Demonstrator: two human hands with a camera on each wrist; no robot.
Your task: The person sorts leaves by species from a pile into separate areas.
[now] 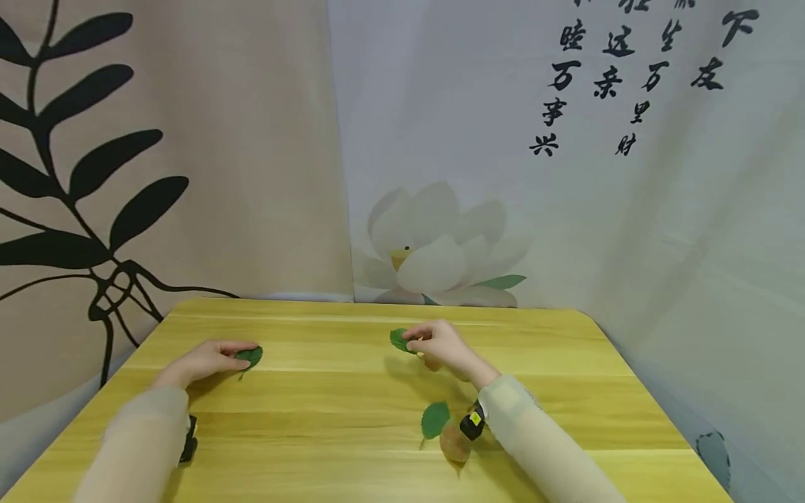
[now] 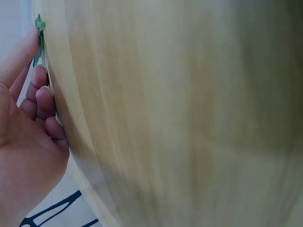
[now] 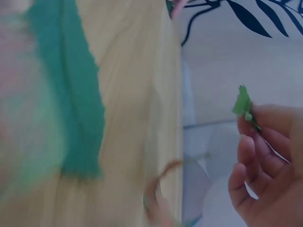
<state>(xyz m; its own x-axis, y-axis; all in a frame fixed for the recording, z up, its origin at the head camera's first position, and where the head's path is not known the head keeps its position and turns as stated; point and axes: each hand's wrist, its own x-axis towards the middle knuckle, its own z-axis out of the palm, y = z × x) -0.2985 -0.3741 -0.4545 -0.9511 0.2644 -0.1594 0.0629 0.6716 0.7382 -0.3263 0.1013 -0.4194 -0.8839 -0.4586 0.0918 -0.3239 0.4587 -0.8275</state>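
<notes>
Pinching one green leaf (image 1: 253,357) between thumb and fingers, our left hand (image 1: 204,362) is at the left of the worktop (image 1: 314,419), its grip closed to the leaf's thinness. Our right hand (image 1: 445,344) has a similarly narrow grip on a second green leaf (image 1: 398,339), raised over the worktop's far part; a partly hidden brown leaf (image 1: 431,362) shows just below that hand. Nearer us, a third green leaf (image 1: 435,420) and another brown leaf (image 1: 454,443) lie side by side, close to the black device (image 1: 472,423) at our right wrist.
</notes>
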